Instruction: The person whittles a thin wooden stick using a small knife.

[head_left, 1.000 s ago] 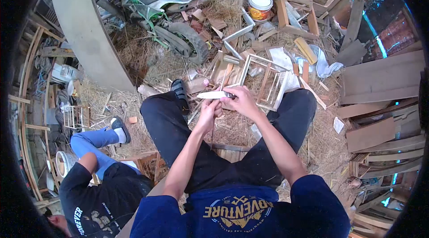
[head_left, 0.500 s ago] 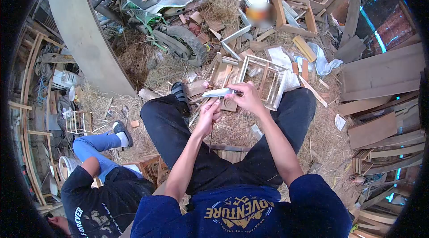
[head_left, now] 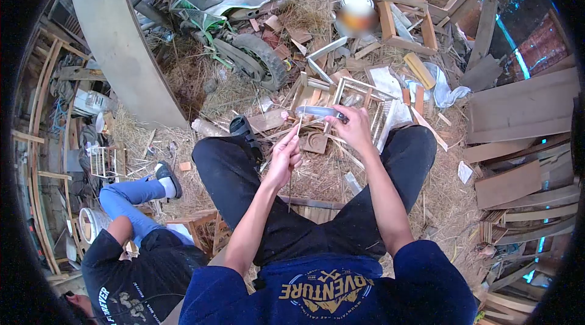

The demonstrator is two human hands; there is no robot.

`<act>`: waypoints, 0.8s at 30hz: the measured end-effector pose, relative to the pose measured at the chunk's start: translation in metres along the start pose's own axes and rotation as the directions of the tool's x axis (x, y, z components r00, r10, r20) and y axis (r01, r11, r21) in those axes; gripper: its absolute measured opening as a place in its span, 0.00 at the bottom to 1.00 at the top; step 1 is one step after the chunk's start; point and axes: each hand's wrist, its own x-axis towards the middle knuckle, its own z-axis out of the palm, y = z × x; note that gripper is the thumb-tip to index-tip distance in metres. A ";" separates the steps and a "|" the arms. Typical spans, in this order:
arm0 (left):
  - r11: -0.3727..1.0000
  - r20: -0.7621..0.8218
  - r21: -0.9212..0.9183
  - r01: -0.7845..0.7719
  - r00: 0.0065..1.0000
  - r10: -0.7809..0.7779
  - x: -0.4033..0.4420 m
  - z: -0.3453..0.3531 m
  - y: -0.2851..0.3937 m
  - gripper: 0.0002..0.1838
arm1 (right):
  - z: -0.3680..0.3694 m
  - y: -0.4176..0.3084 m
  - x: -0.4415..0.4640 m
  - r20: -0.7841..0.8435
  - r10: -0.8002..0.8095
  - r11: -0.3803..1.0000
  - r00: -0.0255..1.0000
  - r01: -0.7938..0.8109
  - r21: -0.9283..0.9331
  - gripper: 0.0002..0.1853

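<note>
My right hand is closed around the dark handle of a knife, its broad blade pointing left. A thin wooden stick is gripped in my left hand, its upper end rising past the fingers. The blade crosses this end or lies right beside it; I cannot tell if they touch. Both hands are above the gap between my knees. Beyond them, a frame of pale wooden slats and a small wooden box lie on the straw.
At lower left a person in a black shirt sits close beside me. A green motorbike and a large curved panel stand at the back left. Planks are stacked on the right. Straw and wood scraps cover the ground.
The knife blade has risen slightly and swung so its tip points more level and upward. The stick's upper end now shows above my left hand.
</note>
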 end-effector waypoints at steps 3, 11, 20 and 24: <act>0.999 -0.043 -0.054 -0.005 0.999 0.002 -0.002 0.002 -0.003 0.22 | -0.005 -0.014 -0.001 0.139 0.027 0.997 0.990 -0.036 0.064 0.23; 0.997 -0.004 0.070 -0.026 1.000 0.026 0.014 -0.010 -0.022 0.07 | 0.015 -0.038 -0.015 0.175 -0.116 0.977 0.978 0.080 0.200 0.21; 0.992 0.086 0.128 -0.008 0.996 -0.003 0.008 -0.007 -0.013 0.12 | 0.006 -0.016 -0.010 0.208 -0.090 0.983 0.974 0.053 0.176 0.25; 0.988 0.059 0.152 -0.007 0.998 -0.002 0.012 -0.005 -0.014 0.15 | 0.001 -0.014 -0.008 0.182 -0.041 0.993 0.982 0.020 0.115 0.25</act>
